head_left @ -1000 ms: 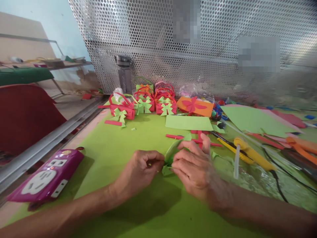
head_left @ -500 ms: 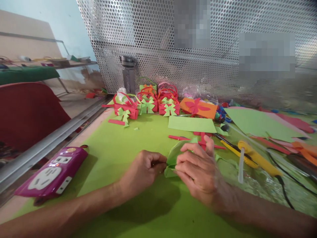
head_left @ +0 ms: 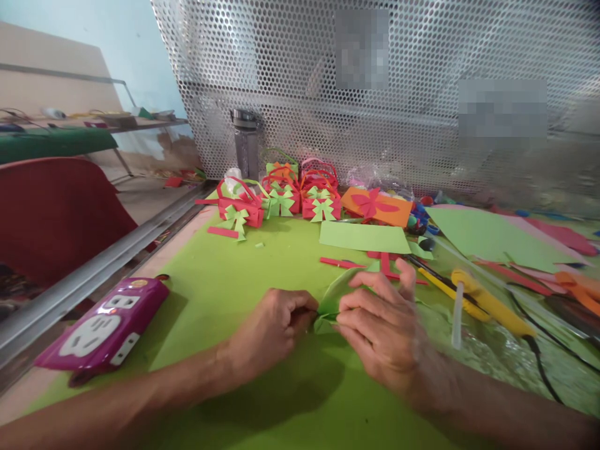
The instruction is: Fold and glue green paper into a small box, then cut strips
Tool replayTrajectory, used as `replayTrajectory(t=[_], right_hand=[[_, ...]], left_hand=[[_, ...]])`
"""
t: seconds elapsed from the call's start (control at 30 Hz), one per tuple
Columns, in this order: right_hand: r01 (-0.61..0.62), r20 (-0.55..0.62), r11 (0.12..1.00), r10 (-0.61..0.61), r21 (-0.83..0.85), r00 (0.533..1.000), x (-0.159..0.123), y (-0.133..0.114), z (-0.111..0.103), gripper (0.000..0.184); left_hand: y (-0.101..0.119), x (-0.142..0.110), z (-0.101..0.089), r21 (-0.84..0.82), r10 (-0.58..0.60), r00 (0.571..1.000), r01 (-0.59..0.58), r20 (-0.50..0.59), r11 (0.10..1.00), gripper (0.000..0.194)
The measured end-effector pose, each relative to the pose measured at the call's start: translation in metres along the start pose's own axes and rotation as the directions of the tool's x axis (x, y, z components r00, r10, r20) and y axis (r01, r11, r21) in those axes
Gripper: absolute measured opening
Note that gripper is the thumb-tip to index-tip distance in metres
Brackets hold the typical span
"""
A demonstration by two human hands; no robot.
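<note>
The left hand point(head_left: 276, 322) is pinching the left edge of a folded green paper piece point(head_left: 334, 292) between thumb and curled fingers, while the right hand point(head_left: 387, 328) is gripping its other side, upper fingers spreading loosely. The paper is standing between both hands, the right fingers partly hiding it. A red strip point(head_left: 341, 263) is lying just beyond; a yellow glue gun point(head_left: 497, 305) is resting to the right.

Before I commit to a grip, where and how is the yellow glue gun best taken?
Probably by its slanting yellow handle, from above and the right: the yellow-and-black tool lies along its left side. Keep off the translucent stick at the far end and the black cord at the near end.
</note>
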State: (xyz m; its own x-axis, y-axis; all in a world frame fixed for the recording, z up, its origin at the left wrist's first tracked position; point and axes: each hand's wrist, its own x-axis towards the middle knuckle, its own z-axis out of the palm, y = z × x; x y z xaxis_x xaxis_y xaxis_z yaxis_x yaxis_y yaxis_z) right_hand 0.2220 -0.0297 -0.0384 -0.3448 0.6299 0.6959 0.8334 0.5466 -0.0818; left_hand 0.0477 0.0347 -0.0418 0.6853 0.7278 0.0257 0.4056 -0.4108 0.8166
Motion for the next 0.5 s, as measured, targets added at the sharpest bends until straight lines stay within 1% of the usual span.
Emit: replayTrajectory(t=[0.13,0.2,0.37,0.5], right_hand=[[-0.025,-0.013,1.0,0.025,-0.009,1.0,0.002,-0.0018,0.0012,0.018],[-0.034,-0.001,0.999,0.034,-0.012,0.999,0.003,-0.0026,0.0009,0.017],[-0.063,0.016,0.998,0.063,-0.016,0.998,0.005,-0.0032,-0.0019,0.02],[-0.075,0.023,0.997,0.076,-0.025,0.997,0.0071,-0.0017,-0.0019,0.02]], left_hand=[[-0.0035,-0.0015,0.0034,-0.012,-0.002,1.0,0.001,-0.027,1.0,0.019],[-0.0046,-0.0026,0.0042,-0.007,0.003,0.999,-0.003,-0.036,1.0,0.019],[-0.0043,-0.0046,0.0046,0.003,0.041,0.998,-0.041,-0.051,0.999,0.021],[-0.006,-0.0046,0.0071,-0.052,0.011,0.999,-0.013,-0.032,0.999,0.02]])
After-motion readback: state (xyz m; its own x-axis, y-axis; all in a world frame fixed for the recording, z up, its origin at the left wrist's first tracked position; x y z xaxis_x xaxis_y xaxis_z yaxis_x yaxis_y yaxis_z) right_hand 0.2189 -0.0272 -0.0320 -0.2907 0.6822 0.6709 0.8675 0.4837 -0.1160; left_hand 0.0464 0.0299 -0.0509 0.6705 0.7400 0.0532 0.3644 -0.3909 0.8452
